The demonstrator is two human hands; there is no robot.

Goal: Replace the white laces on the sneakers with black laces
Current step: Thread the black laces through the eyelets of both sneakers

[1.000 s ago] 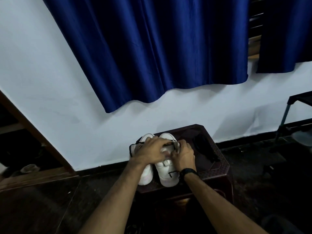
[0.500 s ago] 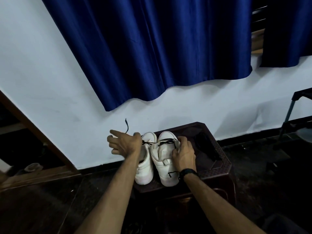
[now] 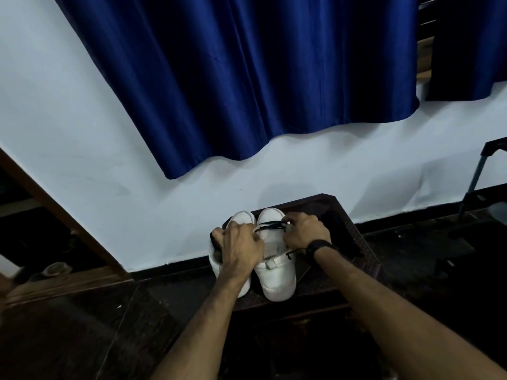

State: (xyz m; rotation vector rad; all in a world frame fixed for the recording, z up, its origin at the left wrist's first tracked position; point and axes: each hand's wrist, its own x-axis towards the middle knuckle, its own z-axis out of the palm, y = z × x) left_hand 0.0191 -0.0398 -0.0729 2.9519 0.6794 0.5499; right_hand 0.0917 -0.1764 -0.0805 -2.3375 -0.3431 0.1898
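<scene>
Two white sneakers stand side by side on a dark stool, toes toward the wall. A black lace crosses the front eyelets of the right sneaker. My left hand lies curled over the gap between the shoes and covers much of the left sneaker; what its fingers hold is hidden. My right hand, with a black wristband, pinches the lace at the right sneaker's far side. A loose lace end hangs by my right wrist.
A dark bundle lies on the stool to the right of the shoes. The white wall and a blue curtain are directly behind. A wooden door frame runs on the left, and a metal stand is at the right edge.
My left hand, which had pulled the lace out to the left, has come back over the shoes. My right hand has shifted forward to the lace at the toe-side eyelets.
</scene>
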